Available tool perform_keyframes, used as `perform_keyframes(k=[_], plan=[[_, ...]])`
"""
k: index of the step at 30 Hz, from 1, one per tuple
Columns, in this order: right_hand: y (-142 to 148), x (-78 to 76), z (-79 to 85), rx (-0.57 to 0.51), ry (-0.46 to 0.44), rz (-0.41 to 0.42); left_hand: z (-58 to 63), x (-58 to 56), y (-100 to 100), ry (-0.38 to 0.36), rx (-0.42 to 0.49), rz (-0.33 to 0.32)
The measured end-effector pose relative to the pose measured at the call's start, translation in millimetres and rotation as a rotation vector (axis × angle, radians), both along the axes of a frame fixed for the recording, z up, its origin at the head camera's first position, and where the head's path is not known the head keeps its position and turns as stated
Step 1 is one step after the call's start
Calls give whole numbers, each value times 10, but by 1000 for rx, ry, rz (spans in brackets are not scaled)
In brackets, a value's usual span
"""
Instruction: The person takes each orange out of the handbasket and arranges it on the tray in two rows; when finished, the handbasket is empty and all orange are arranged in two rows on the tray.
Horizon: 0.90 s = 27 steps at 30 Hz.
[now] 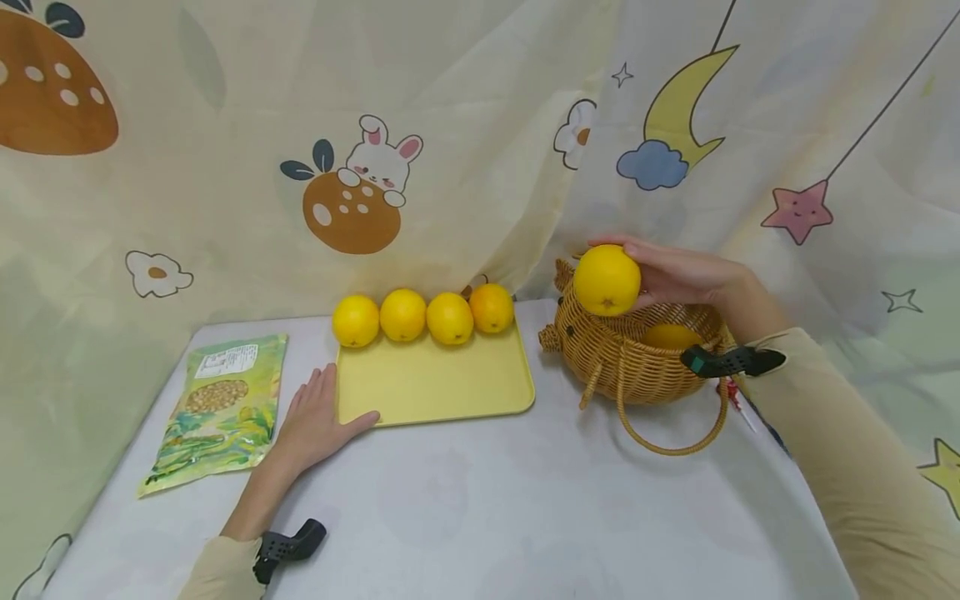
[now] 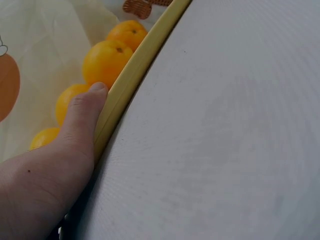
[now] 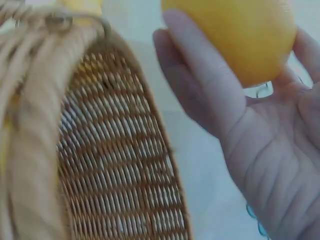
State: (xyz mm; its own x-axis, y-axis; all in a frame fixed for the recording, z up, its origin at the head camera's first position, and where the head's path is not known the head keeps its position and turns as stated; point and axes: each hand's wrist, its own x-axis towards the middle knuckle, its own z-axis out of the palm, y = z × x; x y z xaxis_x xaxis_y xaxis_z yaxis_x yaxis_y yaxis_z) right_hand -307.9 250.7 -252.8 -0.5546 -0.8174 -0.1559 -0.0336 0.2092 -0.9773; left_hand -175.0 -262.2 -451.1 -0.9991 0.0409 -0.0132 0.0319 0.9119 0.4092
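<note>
My right hand [image 1: 678, 271] grips an orange [image 1: 607, 280] above the far side of a wicker basket [image 1: 637, 379] shaped like an animal. In the right wrist view the fingers curl round this orange [image 3: 245, 40], beside the basket's woven wall [image 3: 125, 150]. Another yellow-orange fruit [image 1: 672, 337] lies inside the basket. My left hand [image 1: 318, 421] rests at the left front corner of a yellow tray [image 1: 442, 387], fingers straight along its side and thumb on the front rim. Several oranges [image 1: 403, 315] stand in a row along the tray's back edge.
A green and yellow bag [image 1: 217, 408] with a label lies on the table left of the tray. The basket's looped handle [image 1: 675, 450] hangs toward the front. Behind the table hangs a printed cloth [image 1: 465, 125]. A small red and white item [image 1: 733, 395] shows behind the basket.
</note>
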Motion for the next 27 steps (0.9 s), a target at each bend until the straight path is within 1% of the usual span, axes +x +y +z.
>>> perform_keyframes(k=[4, 6, 10, 12, 16, 20, 24, 27], plan=[[-158, 54, 23, -80, -17, 0, -2, -8, 8, -3, -8, -2], [-259, 101, 48, -112, -19, -29, 1, -8, 10, -4, -9, -3], [-488, 189, 96, -152, 13, -72, 18, 0, 11, -5, -5, -7], [-603, 221, 107, -160, 34, -70, 30, 5, 10, -4, 0, -8], [-775, 252, 102, -145, 6, -55, 40, 6, 9, -4, 3, -8], [-874, 263, 70, -131, -10, -45, 34, 3, 2, -9, 13, -6], [-991, 290, 23, -118, -10, -60, 18, -3, -1, -12, 18, -2], [-1132, 326, -3, -114, -22, -69, 10, -4, -1, -9, 19, -5]])
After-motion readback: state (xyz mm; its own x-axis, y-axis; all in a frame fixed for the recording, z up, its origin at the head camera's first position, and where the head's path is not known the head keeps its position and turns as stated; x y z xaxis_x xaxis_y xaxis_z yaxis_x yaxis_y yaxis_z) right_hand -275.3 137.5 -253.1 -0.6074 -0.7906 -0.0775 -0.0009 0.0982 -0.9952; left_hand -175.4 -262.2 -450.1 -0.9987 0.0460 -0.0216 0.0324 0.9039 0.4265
